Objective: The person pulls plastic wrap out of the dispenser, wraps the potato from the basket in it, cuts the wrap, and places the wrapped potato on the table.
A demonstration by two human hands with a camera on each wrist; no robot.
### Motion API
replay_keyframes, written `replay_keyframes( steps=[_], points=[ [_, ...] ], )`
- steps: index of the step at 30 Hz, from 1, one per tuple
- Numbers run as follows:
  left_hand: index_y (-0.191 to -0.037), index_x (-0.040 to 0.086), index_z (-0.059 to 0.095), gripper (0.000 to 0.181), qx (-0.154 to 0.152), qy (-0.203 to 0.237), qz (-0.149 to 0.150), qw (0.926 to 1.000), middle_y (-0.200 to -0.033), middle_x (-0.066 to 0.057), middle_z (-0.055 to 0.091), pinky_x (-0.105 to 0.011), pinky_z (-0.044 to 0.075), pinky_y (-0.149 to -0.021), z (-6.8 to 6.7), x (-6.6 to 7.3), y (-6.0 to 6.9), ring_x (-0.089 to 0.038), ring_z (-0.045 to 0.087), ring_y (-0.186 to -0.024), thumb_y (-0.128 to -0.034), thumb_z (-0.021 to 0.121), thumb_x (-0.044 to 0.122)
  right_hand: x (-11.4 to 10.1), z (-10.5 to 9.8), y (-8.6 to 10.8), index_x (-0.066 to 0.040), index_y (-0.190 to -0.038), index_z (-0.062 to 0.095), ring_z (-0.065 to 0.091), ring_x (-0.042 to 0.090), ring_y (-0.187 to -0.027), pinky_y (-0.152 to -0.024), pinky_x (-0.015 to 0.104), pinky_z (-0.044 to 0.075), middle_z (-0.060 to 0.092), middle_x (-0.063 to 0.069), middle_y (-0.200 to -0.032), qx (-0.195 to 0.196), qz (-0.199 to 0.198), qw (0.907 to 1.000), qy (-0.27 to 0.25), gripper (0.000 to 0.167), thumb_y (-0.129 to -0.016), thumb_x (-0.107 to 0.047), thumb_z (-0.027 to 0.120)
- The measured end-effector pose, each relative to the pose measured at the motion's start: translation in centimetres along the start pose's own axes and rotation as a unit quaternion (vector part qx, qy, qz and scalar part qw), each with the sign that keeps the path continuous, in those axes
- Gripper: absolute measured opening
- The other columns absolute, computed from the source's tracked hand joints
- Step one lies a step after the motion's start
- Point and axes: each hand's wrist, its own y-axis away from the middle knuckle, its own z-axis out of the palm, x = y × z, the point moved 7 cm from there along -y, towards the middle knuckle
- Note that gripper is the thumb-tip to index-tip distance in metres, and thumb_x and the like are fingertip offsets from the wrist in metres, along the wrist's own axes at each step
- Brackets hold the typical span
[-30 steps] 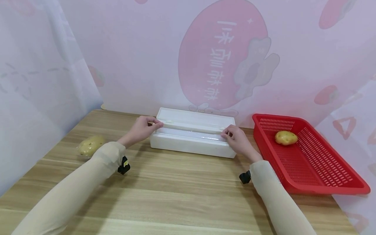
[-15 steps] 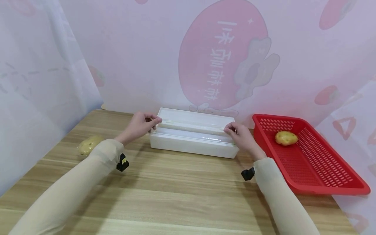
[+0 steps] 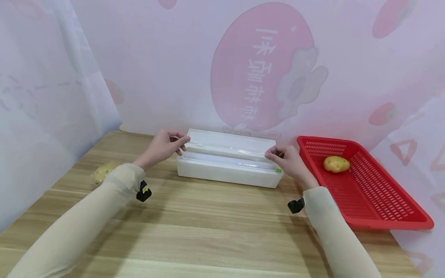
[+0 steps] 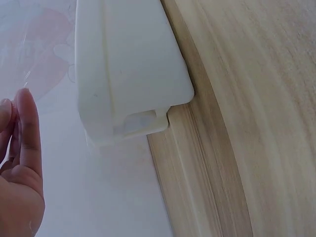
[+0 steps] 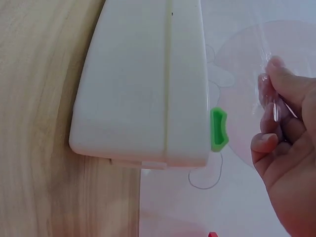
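Observation:
In the head view, a white cling film box [image 3: 227, 175] lies on the table, its lid [image 3: 229, 141] tipped back. A roll of clear cling film [image 3: 226, 159] sits inside. At the box's left end, my left hand [image 3: 167, 144] pinches one corner of the film's edge between thumb and fingers. My right hand [image 3: 288, 162] pinches the other corner at the right end. Film stretches between them, above the box. A green slider [image 5: 218, 129] protrudes near the box's right end in the right wrist view. Both wrist views show each hand [image 4: 22, 163] beside the box.
A red plastic basket [image 3: 386, 224] stands on the right with one potato [image 3: 336, 164] in it. On the left, a film-wrapped potato [image 3: 102, 173] lies partly behind my left sleeve. A printed cloth [image 3: 167, 77] hangs behind the wooden table [image 3: 208, 231].
Both hands have risen from the box with the film's edge, the right also shifting slightly right. The green slider has come into sight. The potatoes and basket stay put.

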Motion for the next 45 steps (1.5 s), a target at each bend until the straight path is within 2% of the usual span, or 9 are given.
replay_keyframes(
  steps=[5, 12, 20, 25, 28, 32, 38, 41, 45],
  points=[
    [-0.108, -0.011, 0.066, 0.034, -0.003, 0.024, -0.001, 0.9997, -0.089, -0.028, 0.065, -0.04, 0.057, -0.069, 0.1, -0.3, -0.1, -0.034, 0.068, -0.071, -0.0978, 0.064, 0.022, 0.8, 0.7, 0.4, -0.01, -0.106, 0.076, 0.057, 0.029, -0.079, -0.064, 0.031, 0.052, 0.07, 0.005, -0.092, -0.036, 0.015, 0.9992, -0.005, 0.021, -0.089, -0.024, 0.075],
    [-0.107, -0.012, 0.066, 0.032, 0.003, 0.034, 0.003, 0.9994, -0.088, -0.024, 0.067, -0.038, 0.057, -0.071, 0.2, -0.5, -0.3, -0.03, 0.069, -0.074, -0.0976, 0.065, 0.019, 0.5, 1.0, 0.8, -0.011, -0.105, 0.077, 0.058, 0.025, -0.08, -0.066, 0.034, 0.052, 0.069, -0.004, -0.088, -0.072, -0.017, 0.9966, 0.034, 0.019, -0.087, -0.015, 0.077],
    [-0.106, -0.013, 0.066, 0.032, 0.006, 0.025, 0.012, 0.9996, -0.088, -0.023, 0.067, -0.038, 0.057, -0.072, -0.1, -0.5, -0.2, -0.031, 0.069, -0.075, -0.0973, 0.065, 0.018, 0.7, 0.1, 1.0, -0.011, -0.102, 0.077, 0.054, 0.026, -0.078, -0.062, 0.032, 0.048, 0.069, -0.001, -0.09, -0.044, 0.014, 0.9986, 0.026, 0.018, -0.089, -0.023, 0.075],
    [-0.104, -0.012, 0.068, 0.029, 0.0, 0.042, 0.013, 0.999, -0.088, -0.022, 0.069, -0.038, 0.057, -0.071, -0.1, -0.6, -0.2, -0.031, 0.07, -0.077, -0.0964, 0.066, 0.016, 1.0, 0.1, 0.8, -0.011, -0.102, 0.077, 0.054, 0.027, -0.077, -0.06, 0.032, 0.049, 0.069, -0.001, -0.091, -0.048, 0.014, 0.9983, 0.031, 0.015, -0.089, -0.017, 0.076],
    [-0.103, -0.011, 0.068, 0.027, -0.013, 0.062, 0.011, 0.9979, -0.089, -0.02, 0.07, -0.04, 0.057, -0.074, -0.1, -0.7, -0.1, -0.034, 0.07, -0.08, -0.0963, 0.066, 0.015, 1.1, 0.0, 0.8, -0.009, -0.103, 0.077, 0.055, 0.027, -0.077, -0.061, 0.032, 0.05, 0.069, -0.001, -0.092, -0.046, 0.017, 0.9981, 0.036, 0.015, -0.089, -0.014, 0.075],
    [-0.104, -0.014, 0.066, 0.029, -0.039, 0.078, 0.012, 0.9961, -0.093, -0.021, 0.07, -0.043, 0.055, -0.08, 0.1, -0.9, 0.0, -0.034, 0.069, -0.087, -0.0966, 0.065, 0.015, 1.5, -0.3, 0.9, -0.009, -0.103, 0.076, 0.055, 0.027, -0.079, -0.064, 0.034, 0.05, 0.069, 0.002, -0.091, -0.027, 0.041, 0.9981, 0.037, 0.016, -0.091, -0.018, 0.073],
    [-0.107, -0.013, 0.066, 0.031, -0.065, 0.065, 0.011, 0.9957, -0.1, -0.026, 0.068, -0.04, 0.054, -0.084, 0.0, -0.6, -0.1, -0.034, 0.068, -0.092, -0.0963, 0.066, 0.016, 1.2, -1.2, 0.5, -0.007, -0.109, 0.074, 0.055, 0.028, -0.086, -0.074, 0.037, 0.052, 0.069, 0.012, -0.099, -0.003, 0.084, 0.9961, 0.029, 0.022, -0.094, -0.022, 0.07],
    [-0.108, -0.012, 0.066, 0.031, -0.069, 0.059, 0.008, 0.9958, -0.102, -0.028, 0.067, -0.039, 0.054, -0.084, -0.1, -0.5, -0.2, -0.035, 0.068, -0.093, -0.0961, 0.066, 0.017, 0.8, -1.7, 0.0, -0.005, -0.11, 0.074, 0.056, 0.029, -0.085, -0.075, 0.036, 0.052, 0.07, 0.013, -0.099, 0.008, 0.083, 0.9959, 0.036, 0.023, -0.093, -0.021, 0.07],
    [-0.107, -0.011, 0.066, 0.031, -0.063, 0.054, -0.001, 0.9966, -0.099, -0.026, 0.068, -0.039, 0.053, -0.085, 0.0, -0.6, -0.7, -0.037, 0.068, -0.093, -0.0965, 0.065, 0.017, 0.3, -2.6, -0.6, -0.004, -0.106, 0.075, 0.058, 0.031, -0.083, -0.071, 0.034, 0.052, 0.071, 0.013, -0.096, 0.03, 0.058, 0.9969, 0.044, 0.02, -0.093, -0.018, 0.071]
  ],
)
